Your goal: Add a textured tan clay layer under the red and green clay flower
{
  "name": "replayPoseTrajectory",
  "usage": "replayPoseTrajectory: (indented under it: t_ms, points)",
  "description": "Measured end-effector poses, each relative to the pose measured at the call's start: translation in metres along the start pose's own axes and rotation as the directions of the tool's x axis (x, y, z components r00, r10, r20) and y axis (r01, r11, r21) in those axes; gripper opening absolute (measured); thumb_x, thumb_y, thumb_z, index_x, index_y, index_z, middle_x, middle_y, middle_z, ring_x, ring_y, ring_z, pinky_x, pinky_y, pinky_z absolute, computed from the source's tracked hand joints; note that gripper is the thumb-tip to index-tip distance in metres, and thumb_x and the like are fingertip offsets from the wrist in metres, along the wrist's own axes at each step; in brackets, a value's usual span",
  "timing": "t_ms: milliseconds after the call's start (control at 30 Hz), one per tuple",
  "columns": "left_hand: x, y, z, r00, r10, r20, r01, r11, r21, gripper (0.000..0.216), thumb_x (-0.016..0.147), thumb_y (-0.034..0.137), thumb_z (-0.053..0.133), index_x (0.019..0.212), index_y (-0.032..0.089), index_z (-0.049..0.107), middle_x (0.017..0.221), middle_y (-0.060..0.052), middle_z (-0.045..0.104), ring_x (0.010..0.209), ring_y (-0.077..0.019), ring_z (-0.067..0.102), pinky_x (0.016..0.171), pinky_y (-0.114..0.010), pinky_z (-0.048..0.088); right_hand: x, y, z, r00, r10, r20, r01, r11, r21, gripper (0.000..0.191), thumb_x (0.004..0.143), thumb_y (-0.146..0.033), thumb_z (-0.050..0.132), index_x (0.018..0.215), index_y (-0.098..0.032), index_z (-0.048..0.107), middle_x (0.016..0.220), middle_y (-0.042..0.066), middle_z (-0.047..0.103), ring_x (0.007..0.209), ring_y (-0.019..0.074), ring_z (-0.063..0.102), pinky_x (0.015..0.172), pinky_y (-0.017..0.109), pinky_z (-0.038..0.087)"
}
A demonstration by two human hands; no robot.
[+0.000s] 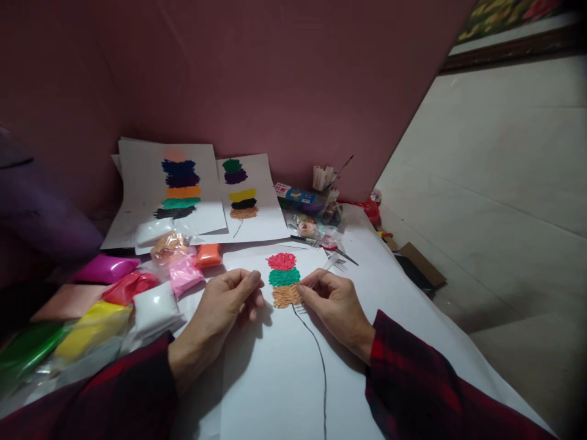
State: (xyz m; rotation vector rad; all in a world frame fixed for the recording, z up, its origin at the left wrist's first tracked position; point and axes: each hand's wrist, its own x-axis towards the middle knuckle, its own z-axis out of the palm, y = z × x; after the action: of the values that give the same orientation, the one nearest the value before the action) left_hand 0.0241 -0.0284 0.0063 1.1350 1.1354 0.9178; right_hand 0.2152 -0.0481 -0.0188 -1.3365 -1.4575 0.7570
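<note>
A white sheet of paper [270, 379] lies before me with three bands of textured clay. The top band is red clay [281, 261], the middle one green clay [283, 277], the bottom one tan clay [285, 297]. From the tan band a thin black line [323, 360] curves down the sheet. My right hand [337, 305] is closed at the tan band's right edge, around what looks like a pale plastic fork [331, 261], partly hidden by the fingers. Left of the bands, my left hand [229, 299] hovers with thumb and forefinger pinched; anything between them is too small to make out.
Bagged clay, including a yellow pack [96, 327] and a white pack [156, 308], crowds the left side. Behind stand sheets with clay bands [206, 183]. Scissors [342, 253], a blue-labelled package [296, 195] and a paintbrush [343, 165] are at the back right, near a pink wall [275, 79].
</note>
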Motion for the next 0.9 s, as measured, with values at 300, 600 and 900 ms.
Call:
replayPoseTrajectory:
  t_ms: [300,600,900]
  points:
    - [0.002,-0.003,-0.001,1.000,0.028,0.009,-0.028,0.999,0.025,0.032,0.079,0.043,0.063,0.069,0.014,0.055,0.055,0.001,0.056,0.042,-0.0060,0.043,0.041,-0.017,0.030,-0.003,0.001,0.004,0.999,-0.010,0.053,0.007,0.999,0.040,0.011,0.079,-0.025,0.064,0.075,-0.016,0.061,0.063,-0.001,0.058,0.053,0.0109,0.051,0.050,0.025,0.043]
    - [0.003,-0.007,-0.001,0.996,0.083,-0.024,-0.083,0.996,0.019,0.022,0.078,0.036,0.063,0.082,0.014,0.058,0.060,0.001,0.058,0.045,-0.0074,0.047,0.040,-0.017,0.032,-0.004,-0.002,0.004,1.000,-0.013,0.017,0.012,0.999,0.050,0.017,0.081,-0.032,0.064,0.074,-0.016,0.062,0.062,-0.001,0.057,0.053,0.0110,0.050,0.049,0.025,0.041]
    - [0.001,-0.009,0.000,0.987,0.142,-0.081,-0.139,0.989,0.041,0.024,0.082,0.040,0.058,0.078,0.016,0.054,0.062,0.001,0.059,0.047,-0.0072,0.047,0.042,-0.017,0.034,0.007,0.002,-0.002,0.989,-0.009,-0.146,0.033,0.986,0.164,0.020,0.076,-0.033,0.069,0.070,-0.016,0.064,0.066,0.000,0.059,0.059,0.0117,0.051,0.056,0.026,0.042]
